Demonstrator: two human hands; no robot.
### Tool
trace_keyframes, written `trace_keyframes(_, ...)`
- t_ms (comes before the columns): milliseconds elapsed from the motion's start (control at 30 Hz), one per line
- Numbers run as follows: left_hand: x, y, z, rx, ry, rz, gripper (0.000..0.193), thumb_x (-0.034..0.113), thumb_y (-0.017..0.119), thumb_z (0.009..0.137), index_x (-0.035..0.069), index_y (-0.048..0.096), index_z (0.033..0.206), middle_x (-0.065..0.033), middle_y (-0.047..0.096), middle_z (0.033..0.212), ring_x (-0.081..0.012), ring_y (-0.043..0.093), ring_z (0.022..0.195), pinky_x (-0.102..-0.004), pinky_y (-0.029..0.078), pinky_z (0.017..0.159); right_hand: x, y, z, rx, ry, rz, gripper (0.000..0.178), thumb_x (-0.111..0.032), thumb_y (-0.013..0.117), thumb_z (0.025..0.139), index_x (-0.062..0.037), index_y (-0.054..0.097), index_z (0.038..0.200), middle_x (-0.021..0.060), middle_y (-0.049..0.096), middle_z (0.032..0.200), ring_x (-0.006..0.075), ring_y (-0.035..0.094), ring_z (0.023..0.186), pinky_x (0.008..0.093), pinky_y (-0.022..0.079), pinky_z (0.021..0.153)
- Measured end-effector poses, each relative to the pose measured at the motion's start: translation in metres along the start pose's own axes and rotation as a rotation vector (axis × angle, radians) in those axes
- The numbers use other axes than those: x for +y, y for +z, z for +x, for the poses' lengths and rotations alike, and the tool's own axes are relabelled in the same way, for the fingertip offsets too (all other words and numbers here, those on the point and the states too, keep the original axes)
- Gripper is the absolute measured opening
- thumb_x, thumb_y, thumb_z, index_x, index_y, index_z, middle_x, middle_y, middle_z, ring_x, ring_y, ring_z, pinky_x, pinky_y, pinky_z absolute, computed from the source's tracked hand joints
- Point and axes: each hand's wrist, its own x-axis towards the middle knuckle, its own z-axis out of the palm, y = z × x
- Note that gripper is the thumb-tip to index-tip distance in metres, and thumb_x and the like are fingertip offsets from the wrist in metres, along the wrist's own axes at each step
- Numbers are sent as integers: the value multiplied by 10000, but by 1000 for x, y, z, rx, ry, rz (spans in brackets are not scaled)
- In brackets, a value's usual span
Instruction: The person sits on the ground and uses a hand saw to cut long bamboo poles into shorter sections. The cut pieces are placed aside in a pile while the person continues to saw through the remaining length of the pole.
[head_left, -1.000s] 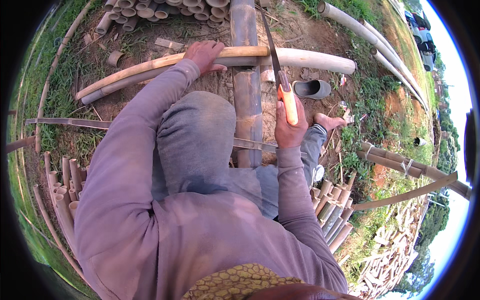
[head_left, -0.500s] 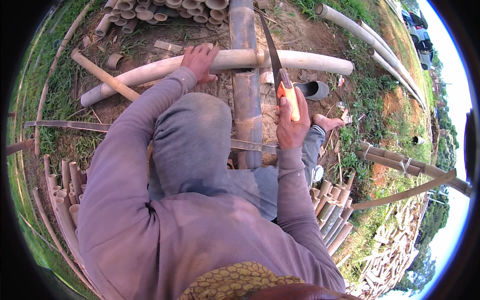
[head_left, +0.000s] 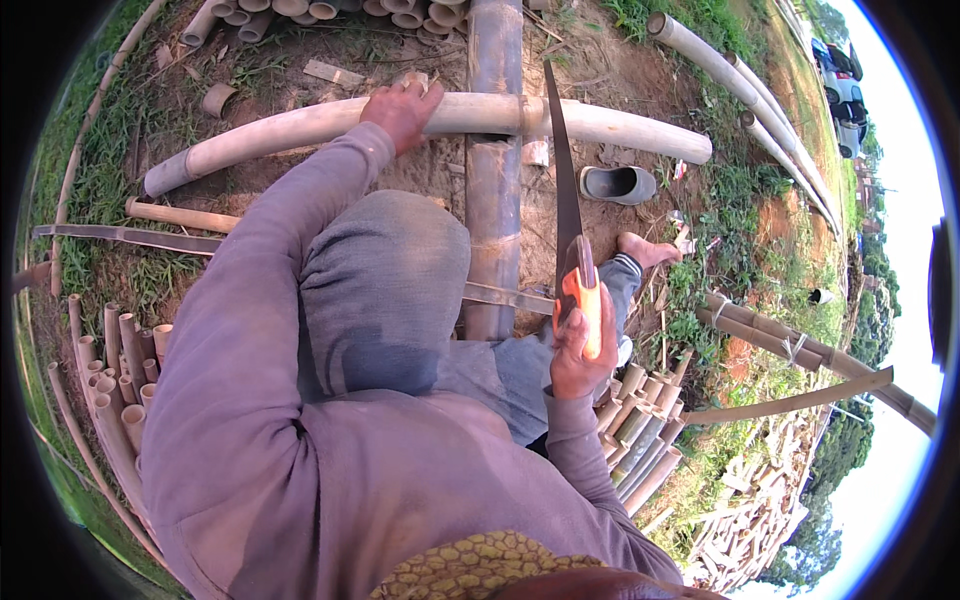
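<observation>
A pale, curved bamboo pole (head_left: 280,137) lies crosswise over a thicker brown bamboo log (head_left: 493,195). My left hand (head_left: 402,112) grips the pole from above, left of the crossing, its fingers bent over the far side. In my right hand (head_left: 580,352) is a handsaw (head_left: 565,180), held by its orange handle close to my right leg. The long dark blade points away from me and passes over the pole just right of the crossing. Whether its teeth touch the bamboo, I cannot tell.
Cut bamboo tubes are stacked at the far side (head_left: 410,12); more bundles stand at my left (head_left: 125,365) and right (head_left: 640,420). A grey clog (head_left: 618,184) sits beyond my bare foot (head_left: 648,250). A flat strip (head_left: 130,236) runs across the ground. Long poles (head_left: 720,75) lie far right.
My right hand has drawn the saw back toward me and down, so the blade lies more over my leg side. My left hand stays on the pole. The view has shifted slightly.
</observation>
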Motion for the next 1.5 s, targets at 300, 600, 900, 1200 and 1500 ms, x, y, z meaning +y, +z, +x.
trace_keyframes(300, 8, -18, 4, -15, 2, -38, 800, 369, 869, 837, 149, 447, 1479, -199, 613, 1403, -384, 628, 1305, -485, 535, 1018, -3, 61, 92, 78, -178, -43, 463, -163, 683, 1051, 76, 583, 1434, 183, 719, 1284, 192, 696, 1140, 336, 562, 973)
trace_keyframes(600, 1, -7, -4, -27, -2, -16, 820, 368, 842, 862, 180, 420, 1539, -231, 500, 1566, -389, 618, 1324, -497, 508, 1081, -4, 19, 17, 36, 105, 296, 536, -228, 646, 1084, 93, 498, 1487, 190, 654, 1376, 217, 694, 1118, 293, 617, 866)
trace_keyframes(900, 2, -4, 4, 85, 39, -21, 778, 385, 863, 846, 156, 449, 1464, -200, 621, 1356, -386, 653, 1258, -509, 536, 995, 0, 51, 75, 50, -98, 9, 458, -172, 669, 1062, 88, 572, 1426, 184, 712, 1290, 206, 701, 1117, 338, 564, 961)
trace_keyframes(1200, 3, 3, 0, 63, 26, 32, 842, 438, 852, 843, 184, 444, 1535, -205, 541, 1520, -374, 665, 1248, -486, 545, 1028, 8, 37, 45, 54, 75, 209, 515, -200, 665, 1068, 87, 517, 1470, 207, 669, 1336, 228, 700, 1116, 322, 611, 906)
trace_keyframes(1500, -2, -3, 3, 35, 4, 26, 824, 472, 847, 835, 184, 469, 1509, -194, 553, 1495, -369, 676, 1224, -481, 551, 1011, 9, 28, 38, 27, 3, 112, 504, -199, 678, 1061, 94, 548, 1451, 211, 709, 1294, 223, 705, 1113, 337, 591, 914)
